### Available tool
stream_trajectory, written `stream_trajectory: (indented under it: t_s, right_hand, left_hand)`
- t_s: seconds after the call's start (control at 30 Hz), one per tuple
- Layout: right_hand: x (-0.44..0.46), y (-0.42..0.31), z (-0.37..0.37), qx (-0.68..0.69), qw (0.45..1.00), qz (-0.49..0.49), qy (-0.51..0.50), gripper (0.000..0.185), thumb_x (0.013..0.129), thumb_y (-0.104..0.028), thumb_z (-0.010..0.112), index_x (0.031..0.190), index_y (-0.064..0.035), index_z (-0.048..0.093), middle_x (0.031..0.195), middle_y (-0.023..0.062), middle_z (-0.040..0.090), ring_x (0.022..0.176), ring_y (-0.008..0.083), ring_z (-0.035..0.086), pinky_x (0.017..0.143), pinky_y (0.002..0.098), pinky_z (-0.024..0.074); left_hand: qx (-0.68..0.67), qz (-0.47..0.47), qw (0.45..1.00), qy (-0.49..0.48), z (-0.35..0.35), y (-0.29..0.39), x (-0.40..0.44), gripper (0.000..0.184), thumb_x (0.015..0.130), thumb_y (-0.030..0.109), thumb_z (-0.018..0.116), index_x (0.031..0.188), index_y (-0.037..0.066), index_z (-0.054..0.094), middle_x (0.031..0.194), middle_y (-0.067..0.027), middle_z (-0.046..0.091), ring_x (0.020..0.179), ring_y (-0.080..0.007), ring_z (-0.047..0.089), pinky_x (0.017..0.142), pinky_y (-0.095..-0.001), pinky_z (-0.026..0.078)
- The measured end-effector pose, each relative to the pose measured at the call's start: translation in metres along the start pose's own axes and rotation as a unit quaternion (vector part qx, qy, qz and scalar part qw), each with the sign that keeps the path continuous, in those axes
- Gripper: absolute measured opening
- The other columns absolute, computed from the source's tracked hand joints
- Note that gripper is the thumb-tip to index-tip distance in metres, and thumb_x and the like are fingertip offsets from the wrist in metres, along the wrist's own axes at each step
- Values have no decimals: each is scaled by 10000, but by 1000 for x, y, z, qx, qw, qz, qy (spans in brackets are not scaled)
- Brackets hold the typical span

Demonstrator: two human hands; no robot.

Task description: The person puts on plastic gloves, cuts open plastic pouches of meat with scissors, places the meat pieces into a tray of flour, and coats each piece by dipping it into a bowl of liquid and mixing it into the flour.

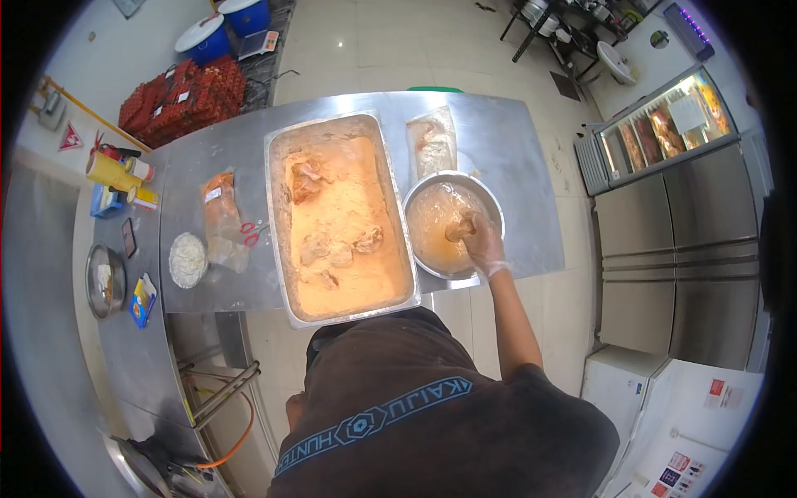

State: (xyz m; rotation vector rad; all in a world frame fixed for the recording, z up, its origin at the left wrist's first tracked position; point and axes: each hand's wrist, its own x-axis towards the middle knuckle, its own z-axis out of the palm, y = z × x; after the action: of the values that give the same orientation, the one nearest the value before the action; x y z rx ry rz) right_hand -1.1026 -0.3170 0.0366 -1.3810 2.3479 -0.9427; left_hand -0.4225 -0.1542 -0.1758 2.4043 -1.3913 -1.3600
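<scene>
My right hand (482, 247), in a clear plastic glove, is closed on a wet brownish piece of chicken (459, 230) over the round metal bowl (500, 207). Cloudy, light-brown liquid (436, 249) fills much of that bowl. Left of it stands a large metal tray (276, 241) holding an orange-tinted flour mix (349, 183). Several coated chicken pieces (320, 249) lie in the mix near the middle, and another piece (307, 178) sits towards the back left. Only a small patch of skin from my left arm shows beside my shirt; the left hand is hidden.
On the steel table (531, 183), a clear bag (432, 141) lies behind the bowl. Left of the tray are red-handled scissors (252, 234), an orange packet (220, 203) and a bowl of white powder (188, 260). Egg trays (183, 95) are stacked at the back left.
</scene>
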Motion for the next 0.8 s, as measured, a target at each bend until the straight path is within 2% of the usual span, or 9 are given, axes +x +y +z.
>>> stream_trajectory:
  t_s: [0.07,0.23,0.33,0.43,0.5,0.57,0.67,0.77,0.8]
  right_hand:
    - [6,-2,1,3,1000,7,4,386,798,-147,756,1150,-13,671,955,155,690,872,265,674,802,362,529]
    - [13,-29,-6,35,999,20,4,386,799,-166,757,1139,-3,675,900,138,691,819,235,671,746,354,526]
    - [33,-76,-9,91,994,40,-53,332,803,-163,753,1087,-2,691,846,121,682,749,198,646,690,335,516]
    - [59,-131,22,146,989,-8,-18,242,813,-150,742,1000,-4,698,792,107,663,690,178,609,651,325,504]
    - [82,-165,50,137,983,-119,0,193,819,-153,735,930,-4,684,756,109,644,673,176,602,640,326,502]
    - [101,-196,81,155,980,-119,-31,179,821,-158,736,891,-6,672,774,124,653,692,224,611,664,338,504]
    - [121,-203,145,149,976,-138,-83,219,837,-183,716,957,-6,669,900,179,684,798,322,651,746,381,521]
    - [104,-188,177,-58,971,-173,-154,317,880,-231,671,1143,-55,667,1043,184,694,950,333,674,830,409,528]
    - [100,-172,192,-109,956,-159,-223,363,889,-255,649,1198,-65,640,1128,202,670,1036,366,645,889,431,513]
  left_hand:
    - [-6,-40,999,-9,3,5,1,431,931,335,633,956,-87,715,889,-249,725,845,-332,708,769,-420,534]
    - [-11,-48,999,22,8,0,-7,433,932,345,637,950,-79,720,870,-244,725,832,-311,704,763,-413,530]
    - [-47,-67,996,19,1,3,-23,414,940,331,635,956,-74,722,849,-233,724,811,-287,695,743,-405,526]
    - [-63,-77,995,18,-8,23,-39,395,948,315,633,969,-69,722,826,-227,721,788,-266,686,724,-395,522]
    - [-80,-83,993,24,-13,22,-45,391,951,309,631,970,-71,720,811,-220,719,766,-259,684,706,-390,520]
    - [-116,-88,989,33,-10,9,-44,396,953,310,630,962,-76,717,794,-210,718,738,-258,683,683,-387,520]
    - [-61,-76,994,51,-6,-34,-31,403,959,306,626,935,-88,710,777,-191,716,702,-268,681,648,-393,518]
    - [-152,-120,979,63,0,-43,-33,404,961,313,624,931,-81,705,770,-176,717,691,-263,690,623,-400,519]
    - [-166,-121,977,63,2,-43,-36,400,962,315,623,934,-76,703,779,-180,719,693,-261,694,624,-396,523]
